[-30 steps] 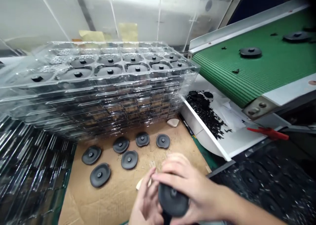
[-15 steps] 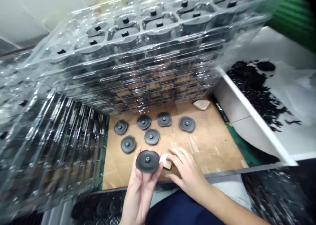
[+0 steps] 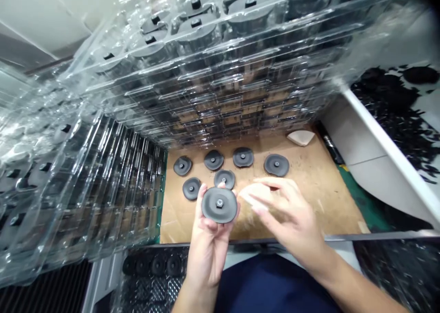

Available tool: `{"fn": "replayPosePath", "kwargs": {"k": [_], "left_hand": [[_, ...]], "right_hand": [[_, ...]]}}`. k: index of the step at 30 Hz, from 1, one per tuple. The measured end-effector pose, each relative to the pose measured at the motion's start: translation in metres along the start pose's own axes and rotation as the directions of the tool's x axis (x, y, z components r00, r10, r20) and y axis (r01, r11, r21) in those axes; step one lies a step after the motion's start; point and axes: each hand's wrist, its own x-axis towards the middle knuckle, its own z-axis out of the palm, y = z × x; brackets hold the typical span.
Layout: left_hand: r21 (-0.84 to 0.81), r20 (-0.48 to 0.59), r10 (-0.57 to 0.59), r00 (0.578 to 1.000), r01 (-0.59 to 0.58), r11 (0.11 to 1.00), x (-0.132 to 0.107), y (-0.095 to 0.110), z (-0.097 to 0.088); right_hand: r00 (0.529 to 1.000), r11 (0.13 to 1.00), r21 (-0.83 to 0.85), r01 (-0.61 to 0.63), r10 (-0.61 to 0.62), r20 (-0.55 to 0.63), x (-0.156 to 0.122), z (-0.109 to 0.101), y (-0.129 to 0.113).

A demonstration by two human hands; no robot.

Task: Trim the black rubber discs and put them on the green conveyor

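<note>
My left hand [image 3: 208, 244] grips a round black disc [image 3: 219, 205] with a small centre stud, held up facing me above the cardboard sheet [image 3: 309, 203]. My right hand [image 3: 292, 219] hovers just right of the disc, fingers pinched on a small pale wedge-shaped piece [image 3: 252, 196]; it is blurred by motion. Several more black discs [image 3: 242, 157] lie in two rows on the cardboard beyond my hands.
A tall stack of clear plastic trays [image 3: 220, 70] with discs in the top tray stands behind the cardboard. More clear trays [image 3: 68, 189] stand at the left. A white bin [image 3: 385, 143] with black scraps is at the right. Another pale wedge [image 3: 301, 138] lies by the stack.
The view has tilted down and left. My left hand took over the disc and lifted it higher. My right hand picked the pale piece up off the cardboard.
</note>
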Motion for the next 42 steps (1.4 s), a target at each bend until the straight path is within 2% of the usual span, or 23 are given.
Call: {"fn": "replayPosePath", "kwargs": {"k": [3,5,8,12,16,19,22,25,26,28,30,31,34,37,40,41,42], "left_hand": [[0.03,0.036,-0.01,0.999,0.009,1.0,-0.003,-0.004,0.009],[0.054,0.048,-0.018,0.999,0.015,0.998,-0.005,-0.006,0.014],[0.07,0.047,0.009,0.999,-0.012,0.997,-0.008,-0.008,0.018],[0.069,0.017,-0.017,1.0,0.016,0.997,-0.008,-0.009,0.019],[0.098,0.025,0.012,1.0,-0.014,0.995,-0.009,-0.008,0.019],[0.104,0.006,-0.018,1.0,0.017,0.994,-0.01,-0.007,0.018],[0.121,0.034,0.009,0.999,-0.013,0.993,-0.009,-0.007,0.017],[0.13,0.047,-0.029,0.998,0.023,0.991,-0.008,-0.007,0.017],[0.13,0.041,-0.045,0.998,0.039,0.991,-0.008,-0.007,0.016],[0.13,0.021,-0.056,0.998,0.053,0.99,-0.005,-0.007,0.014],[0.126,-0.004,-0.06,0.998,0.06,0.99,-0.002,-0.008,0.009],[0.123,-0.015,-0.066,0.998,0.067,0.99,-0.001,-0.008,0.007],[0.122,-0.045,-0.081,0.996,0.086,0.989,0.002,-0.01,0.001],[0.125,-0.055,-0.104,0.993,0.11,0.986,0.002,-0.011,-0.001],[0.124,-0.047,-0.125,0.991,0.13,0.984,0.001,-0.013,0.001],[0.127,-0.041,-0.127,0.991,0.131,0.983,0.0,-0.014,0.002],[0.131,-0.034,-0.124,0.992,0.127,0.983,-0.001,-0.014,0.003]], "right_hand": [[0.994,0.994,0.03,0.103,-0.102,-0.044,0.0,-0.006,-0.023],[0.993,0.993,0.027,0.113,-0.112,-0.049,-0.003,-0.007,-0.028],[0.993,0.996,-0.043,0.083,-0.086,-0.082,-0.006,-0.01,-0.026],[0.992,0.992,0.031,0.125,-0.124,-0.039,-0.006,-0.014,-0.021],[0.995,0.997,-0.019,0.073,-0.074,-0.061,-0.005,-0.012,-0.02],[0.994,0.992,0.063,0.11,-0.108,-0.031,-0.008,-0.011,-0.02],[0.997,0.998,0.041,0.041,-0.039,-0.063,-0.011,-0.009,-0.02],[0.998,0.997,0.081,0.021,-0.016,-0.062,-0.013,-0.009,-0.018],[0.999,0.989,0.145,-0.024,0.03,-0.038,-0.014,-0.008,-0.014],[0.97,0.924,0.3,-0.237,0.241,0.026,-0.017,-0.006,-0.002],[0.877,0.788,0.4,-0.469,0.47,0.101,-0.023,-0.004,0.013],[0.831,0.725,0.428,-0.54,0.538,0.138,-0.028,-0.003,0.02],[0.758,0.618,0.454,-0.642,0.599,0.258,-0.048,0.003,0.03],[0.694,0.534,0.454,-0.713,0.627,0.353,-0.061,0.006,0.029],[0.688,0.519,0.467,-0.716,0.636,0.349,-0.051,0.001,0.021],[0.704,0.533,0.475,-0.7,0.629,0.331,-0.042,-0.002,0.015],[0.744,0.579,0.482,-0.658,0.602,0.291,-0.033,-0.006,0.009]]}}
